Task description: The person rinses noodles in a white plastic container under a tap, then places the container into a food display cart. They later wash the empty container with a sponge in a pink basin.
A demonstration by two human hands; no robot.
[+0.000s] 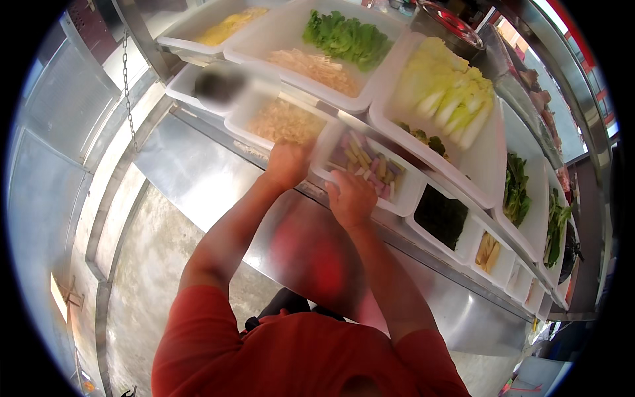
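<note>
My left hand [289,161] rests at the near right corner of a white plastic tub of pale shredded food [280,120]. Its fingers are curled and partly hidden, so a hold on the rim or the food cannot be told. My right hand [353,197] lies over the near edge of the neighbouring white tub, which holds cut pink and yellowish sticks [374,166]. Its thumb is apart from the fingers, and the fingertips touch or hover by the tub's rim. Right of it, dark green seaweed-like sheets [441,217] fill another tub.
Behind stand larger tubs of enoki mushrooms [317,72], leafy lettuce [347,39] and napa cabbage [446,94]. A metal rail [421,166] separates the rows. A lidded steel pot [449,27] stands at the back. A chain [127,89] hangs at left.
</note>
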